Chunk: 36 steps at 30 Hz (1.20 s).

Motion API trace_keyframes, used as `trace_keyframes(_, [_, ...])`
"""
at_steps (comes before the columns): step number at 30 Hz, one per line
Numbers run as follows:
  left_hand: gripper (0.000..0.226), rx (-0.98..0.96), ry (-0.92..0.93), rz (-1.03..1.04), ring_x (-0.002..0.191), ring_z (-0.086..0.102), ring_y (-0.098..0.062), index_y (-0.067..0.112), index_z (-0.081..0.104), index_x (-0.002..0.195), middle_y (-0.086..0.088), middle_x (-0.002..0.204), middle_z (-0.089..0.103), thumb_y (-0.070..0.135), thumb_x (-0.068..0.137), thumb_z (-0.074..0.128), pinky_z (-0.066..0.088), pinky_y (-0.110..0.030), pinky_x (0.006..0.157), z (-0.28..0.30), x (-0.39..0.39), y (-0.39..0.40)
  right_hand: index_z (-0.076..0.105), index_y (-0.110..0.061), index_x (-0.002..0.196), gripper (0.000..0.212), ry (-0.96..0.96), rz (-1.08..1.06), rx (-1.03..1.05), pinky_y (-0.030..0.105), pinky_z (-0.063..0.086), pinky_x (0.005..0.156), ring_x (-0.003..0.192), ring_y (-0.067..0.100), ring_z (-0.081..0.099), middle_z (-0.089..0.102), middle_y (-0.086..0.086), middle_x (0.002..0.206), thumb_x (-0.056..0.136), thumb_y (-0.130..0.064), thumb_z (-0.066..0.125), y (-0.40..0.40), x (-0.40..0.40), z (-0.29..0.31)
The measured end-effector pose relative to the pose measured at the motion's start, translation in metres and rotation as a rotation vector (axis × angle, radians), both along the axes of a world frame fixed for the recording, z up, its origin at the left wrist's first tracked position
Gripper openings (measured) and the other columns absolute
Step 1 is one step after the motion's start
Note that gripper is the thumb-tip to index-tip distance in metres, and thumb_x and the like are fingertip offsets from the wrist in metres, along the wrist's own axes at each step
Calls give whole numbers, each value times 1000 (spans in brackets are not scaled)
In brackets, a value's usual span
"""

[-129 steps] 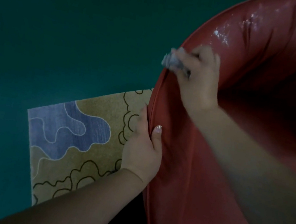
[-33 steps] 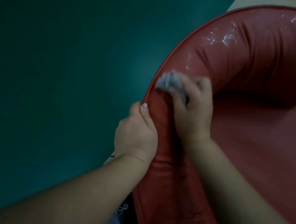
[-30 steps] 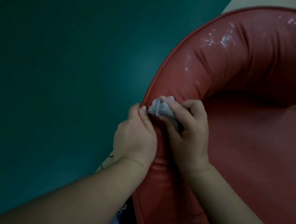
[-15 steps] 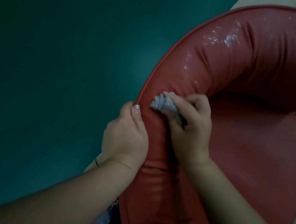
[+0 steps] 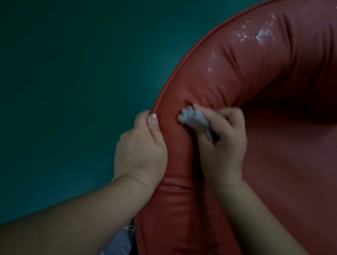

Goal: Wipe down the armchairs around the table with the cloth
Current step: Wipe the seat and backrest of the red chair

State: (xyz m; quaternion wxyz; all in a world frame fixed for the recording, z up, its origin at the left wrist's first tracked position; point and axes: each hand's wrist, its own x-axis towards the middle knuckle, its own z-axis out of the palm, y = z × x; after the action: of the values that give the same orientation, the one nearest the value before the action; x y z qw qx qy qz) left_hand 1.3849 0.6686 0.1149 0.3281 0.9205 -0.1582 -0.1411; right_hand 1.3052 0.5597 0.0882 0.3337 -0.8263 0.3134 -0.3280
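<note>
Closest to the person, both bare forearms reach forward over the curved, padded rim of a red armchair (image 5: 208,233). A small part of a patterned rug (image 5: 114,253) shows low down, between the left forearm and the chair. The left hand (image 5: 142,147) grips the outer edge of the rim: its thumb lies on top along the piping and its fingers curl around the outside, hidden from view. Just beside it, a little farther along the rim, the right hand (image 5: 220,140) holds a crumpled grey cloth (image 5: 193,118) in curled fingers and presses it on the upper inner side of the padding. Farther along the curve, the red cover carries whitish shiny marks (image 5: 255,35). To the right lies the seat (image 5: 302,170). Behind the chair on the left is a dark green floor (image 5: 64,55).
</note>
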Motion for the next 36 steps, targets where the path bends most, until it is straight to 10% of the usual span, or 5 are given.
trace_keyframes(4, [41, 5, -15, 16, 89, 58, -41, 18, 55, 118, -19, 95, 66, 38, 99, 25, 34, -35, 69, -1, 1, 1, 73, -10, 103, 23, 1, -18, -90, 44, 48, 76, 81, 27, 53, 50, 8, 87, 82, -19, 72, -31, 30, 1])
trace_keyframes(11, [38, 20, -42, 21, 88, 57, -40, 18, 55, 115, -19, 96, 66, 36, 100, 26, 28, -32, 67, 0, -1, 1, 71, -10, 109, 26, -89, -27, 86, 28, 48, 74, 80, 17, 54, 49, 2, 91, 85, -22, 70, 22, -25, -11])
trace_keyframes(18, [36, 30, -46, 26, 88, 57, -42, 15, 56, 112, -21, 95, 65, 34, 101, 27, 28, -34, 66, -1, 1, 0, 73, -8, 102, 23, -31, -106, 58, 43, 49, 78, 83, 27, 54, 45, 3, 89, 81, -17, 72, -21, 22, 4])
trace_keyframes(24, [41, 40, -39, -8, 89, 58, -41, 16, 54, 116, -20, 97, 66, 37, 100, 24, 38, -37, 70, 0, 2, 0, 71, -13, 106, 25, -78, -205, 217, 10, 41, 81, 83, 11, 54, 49, 2, 92, 83, -20, 70, 2, 4, 3])
trace_keyframes(36, [41, 163, 116, -215, 97, 59, -39, 13, 51, 116, -17, 107, 65, 38, 101, 22, 31, -35, 70, 16, 24, -5, 67, -20, 113, 23, 16, -457, 384, -2, 34, 77, 82, -14, 51, 54, -5, 94, 90, -22, 62, 7, 7, 23])
